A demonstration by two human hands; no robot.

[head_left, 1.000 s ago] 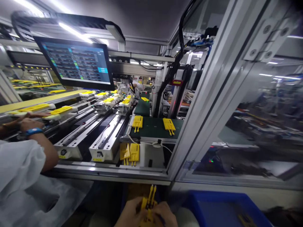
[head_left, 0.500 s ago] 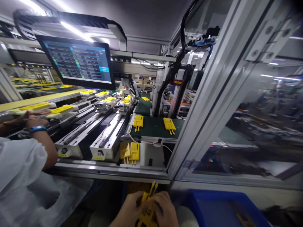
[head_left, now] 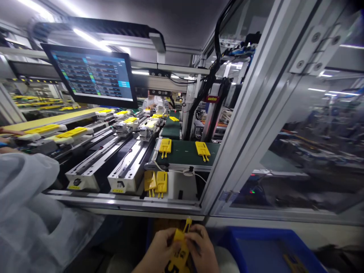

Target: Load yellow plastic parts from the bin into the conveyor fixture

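Low in the head view, a yellow power bank with dark printing on its face is between my hands. My left hand is closed round its left side. On the other side my right hand pinches near the base of its short yellow cables, whose tips point up and away from me. Parts of the body are covered by my fingers. Beyond the bench edge lie two more yellow power banks side by side, their cables toward me.
A green conveyor carries yellow pieces. Left of it run white linear rails under a monitor. A co-worker's white sleeve is at far left. A metal post and a blue bin stand right.
My right fingers have shifted up along the cables, and the cables now sit closer together. The co-worker's arm has drawn left, mostly out of view. Carriage machinery behind the rails has moved right.
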